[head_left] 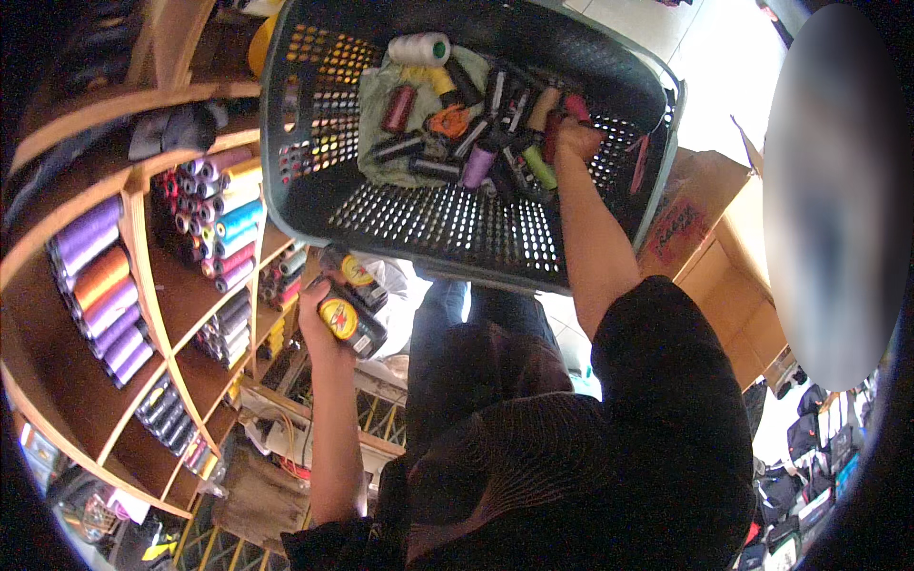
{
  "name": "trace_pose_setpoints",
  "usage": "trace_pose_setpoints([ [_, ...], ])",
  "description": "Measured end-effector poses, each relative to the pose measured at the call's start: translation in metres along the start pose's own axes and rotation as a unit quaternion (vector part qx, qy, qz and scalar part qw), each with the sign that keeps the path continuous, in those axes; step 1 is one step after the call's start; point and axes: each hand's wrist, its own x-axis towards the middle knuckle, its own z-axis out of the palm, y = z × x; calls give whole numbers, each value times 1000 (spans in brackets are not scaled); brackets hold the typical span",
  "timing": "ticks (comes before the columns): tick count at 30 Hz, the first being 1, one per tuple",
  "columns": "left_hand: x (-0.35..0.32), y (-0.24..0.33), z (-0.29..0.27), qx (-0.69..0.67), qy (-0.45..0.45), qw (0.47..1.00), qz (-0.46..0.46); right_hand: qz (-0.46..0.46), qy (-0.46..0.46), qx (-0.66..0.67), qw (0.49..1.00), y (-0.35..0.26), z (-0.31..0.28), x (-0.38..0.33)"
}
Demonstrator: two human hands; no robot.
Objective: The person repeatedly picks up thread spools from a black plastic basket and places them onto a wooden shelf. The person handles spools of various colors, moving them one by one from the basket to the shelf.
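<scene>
My left hand point(319, 319) is closed around two dark thread spools with round yellow labels on their ends, an upper spool point(357, 271) and a lower spool point(347, 321). It holds them below the near left corner of a dark green plastic basket point(409, 224). Inside that basket my right hand point(578, 143) is curled at the right end of a pile of thread spools. Its fingertips are partly hidden beside a red spool point(550, 145) and a pinkish-red spool point(576, 107). A white spool point(419, 49), a purple spool point(478, 167) and a lime-green spool point(539, 167) lie in the pile.
Wooden shelves point(143, 276) on the left carry stacked purple spools point(119, 328) and multicoloured spools point(224, 224). A cardboard box point(700, 205) stands right of the basket. At lower right are many packaged items point(809, 485). A blurred oval covers the right side.
</scene>
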Motion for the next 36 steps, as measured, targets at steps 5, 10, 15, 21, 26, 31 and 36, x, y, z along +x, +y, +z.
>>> trace_pose_setpoints([
  [5,-5,-25,-16,-32,-84,996,25,-132,20,-37,990,-15,-64,-18],
  [10,-17,-36,-51,-124,-106,986,-41,-253,15,35,967,-33,-141,-80],
  [15,-30,-21,-121,-218,-142,965,27,-396,-65,148,904,-70,-189,-182],
  [21,-55,7,-224,-282,-102,947,115,-444,-397,267,757,-96,-215,-374],
  [26,-92,38,-312,-295,-73,925,228,-629,-502,212,555,-103,-256,-568],
  [31,-126,65,-374,-233,-26,909,346,-722,-521,256,375,-134,-272,-700],
  [36,-143,72,-418,-216,10,885,411,-880,-326,178,296,-195,-270,-790],
])
